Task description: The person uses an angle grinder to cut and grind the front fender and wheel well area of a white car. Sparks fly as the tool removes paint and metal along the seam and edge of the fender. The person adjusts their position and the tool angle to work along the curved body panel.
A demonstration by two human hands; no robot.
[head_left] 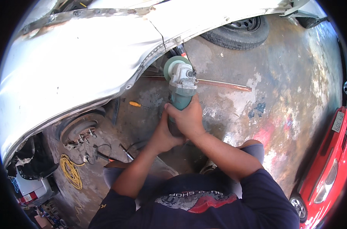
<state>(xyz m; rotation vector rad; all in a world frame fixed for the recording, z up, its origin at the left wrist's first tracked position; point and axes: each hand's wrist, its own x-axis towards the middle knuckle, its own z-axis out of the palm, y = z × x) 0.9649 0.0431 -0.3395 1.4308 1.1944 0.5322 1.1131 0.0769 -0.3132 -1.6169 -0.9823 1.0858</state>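
Both my hands are wrapped round a green and grey angle grinder [182, 82], held out in front of me. My right hand [189, 117] grips the green body just behind the metal gear head. Lower down, my left hand [165, 133] closes round the rear of the body. A pale green disc [175, 66] is fitted at the grinder's head. That disc is close to the lower edge of a white car body panel [93, 53]; whether it touches cannot be made out. The panel's edge is rough, with bare metal and a row of small holes.
An orange-handled screwdriver [135, 104], a long copper-coloured strip [227, 85] and a coiled yellow cord [70, 171] lie on the stained concrete floor. A loose tyre [240, 37] lies beyond the panel. A wheel hub [81, 128] sits at left, and a red car [326, 171] stands at right.
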